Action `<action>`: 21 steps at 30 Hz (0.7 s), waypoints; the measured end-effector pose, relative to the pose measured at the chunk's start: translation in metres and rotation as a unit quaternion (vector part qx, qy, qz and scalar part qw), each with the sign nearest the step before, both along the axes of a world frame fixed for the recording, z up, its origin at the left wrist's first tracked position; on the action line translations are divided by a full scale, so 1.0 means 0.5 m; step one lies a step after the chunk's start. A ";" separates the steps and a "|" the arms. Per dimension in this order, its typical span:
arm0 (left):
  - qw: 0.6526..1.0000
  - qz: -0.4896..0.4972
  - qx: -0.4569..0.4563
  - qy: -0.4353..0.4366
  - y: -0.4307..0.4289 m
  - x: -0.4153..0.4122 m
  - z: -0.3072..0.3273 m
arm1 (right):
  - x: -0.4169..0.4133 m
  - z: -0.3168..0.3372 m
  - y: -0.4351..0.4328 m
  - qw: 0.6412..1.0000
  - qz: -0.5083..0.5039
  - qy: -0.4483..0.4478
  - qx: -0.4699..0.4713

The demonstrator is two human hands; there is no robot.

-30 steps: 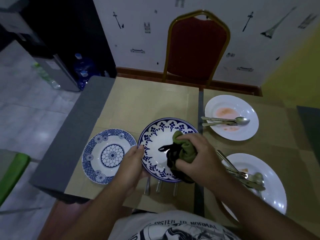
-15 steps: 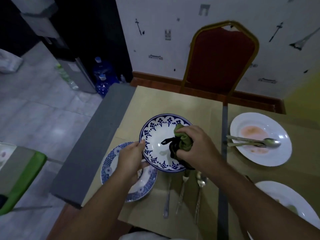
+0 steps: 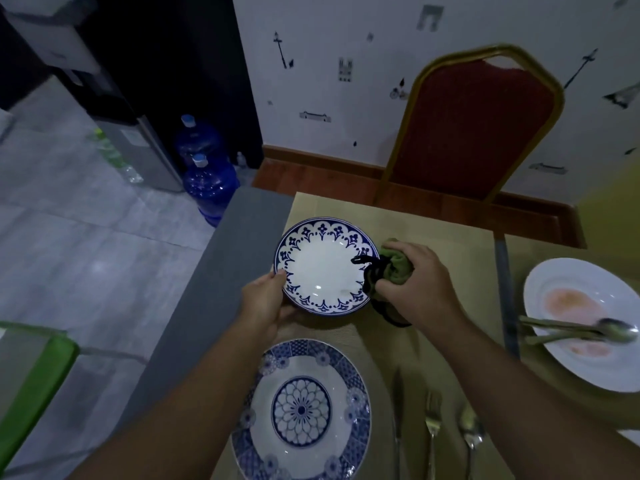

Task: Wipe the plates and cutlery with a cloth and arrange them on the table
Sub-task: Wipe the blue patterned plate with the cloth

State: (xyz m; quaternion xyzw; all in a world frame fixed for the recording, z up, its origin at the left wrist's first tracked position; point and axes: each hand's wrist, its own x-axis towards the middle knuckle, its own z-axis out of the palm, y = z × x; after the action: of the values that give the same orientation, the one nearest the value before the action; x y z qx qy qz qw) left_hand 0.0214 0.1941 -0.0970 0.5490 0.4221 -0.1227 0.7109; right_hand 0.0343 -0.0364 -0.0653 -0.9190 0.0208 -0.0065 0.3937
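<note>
Round white plate with a blue scalloped rim (image 3: 325, 266), at twelve o'clock on the tan desk (image 3: 446, 237), pinched at its nine o'clock edge by the left hand (image 3: 265, 301). At three o'clock, right hand (image 3: 420, 284) closed round a bunched green cloth (image 3: 398, 268) touching the rim. Best steadied firmly, wiped rim-round. At six, a blue floral plate (image 3: 301, 410); beside it, steel cutlery (image 3: 433, 427).

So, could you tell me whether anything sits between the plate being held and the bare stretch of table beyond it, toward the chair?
Nothing visible does. The left hand holds the blue-rimmed plate at its near edge, with the right hand and green cloth at its right rim. The table between the plate and the red chair looks bare; the other plates and cutlery lie nearer or to the right.
</note>
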 end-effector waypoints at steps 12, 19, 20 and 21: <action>0.998 -0.059 -0.013 -0.001 0.011 0.024 0.002 | -0.013 -0.042 0.033 0.999 0.015 0.029 -0.017; 0.996 -0.079 0.029 -0.033 -0.008 -0.032 0.070 | -0.055 -0.022 -0.009 0.999 0.012 0.022 -0.024; 0.995 -0.087 0.048 -0.030 -0.018 -0.045 0.076 | -0.067 -0.019 -0.021 0.999 0.012 0.022 -0.027; 0.993 -0.092 0.071 -0.028 -0.030 -0.057 0.082 | -0.079 -0.014 -0.033 0.999 0.011 0.022 -0.029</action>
State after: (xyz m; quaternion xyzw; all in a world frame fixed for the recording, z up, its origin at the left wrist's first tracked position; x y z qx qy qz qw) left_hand -0.0070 0.1790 -0.0563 0.6377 0.3574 -0.1417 0.6675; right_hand -0.0054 -0.0530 -0.0722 -0.9303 0.0194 0.0169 0.3659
